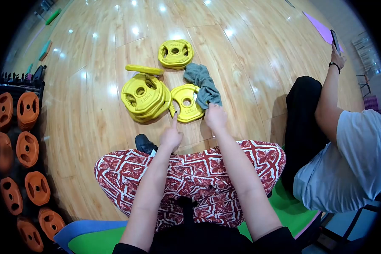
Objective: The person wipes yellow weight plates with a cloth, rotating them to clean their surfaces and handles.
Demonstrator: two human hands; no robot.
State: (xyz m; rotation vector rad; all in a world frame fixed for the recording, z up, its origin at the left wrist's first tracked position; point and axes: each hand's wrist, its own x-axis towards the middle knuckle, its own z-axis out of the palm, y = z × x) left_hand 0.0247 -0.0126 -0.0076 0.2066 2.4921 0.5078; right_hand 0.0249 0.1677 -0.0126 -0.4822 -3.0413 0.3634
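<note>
A yellow weight plate (187,114) marked 1.25KG lies on the wooden floor in front of me. My left hand (172,137) is at its near left side, the index finger stretched out to touch the edge by the grip hole. The thumb stands apart and the other fingers look curled. At the plate's right side my right hand (216,117) is closed on the lower end of a grey-green cloth (203,82). The cloth is bunched and trails over the plate's right edge. My right fingertips are partly hidden.
Left of the plate stands a stack of yellow plates (142,95), one plate (144,69) tilted behind it. Another yellow stack (175,53) sits farther back. Orange plates (28,148) fill a rack at left. A person (343,156) sits at right, holding a phone (335,41).
</note>
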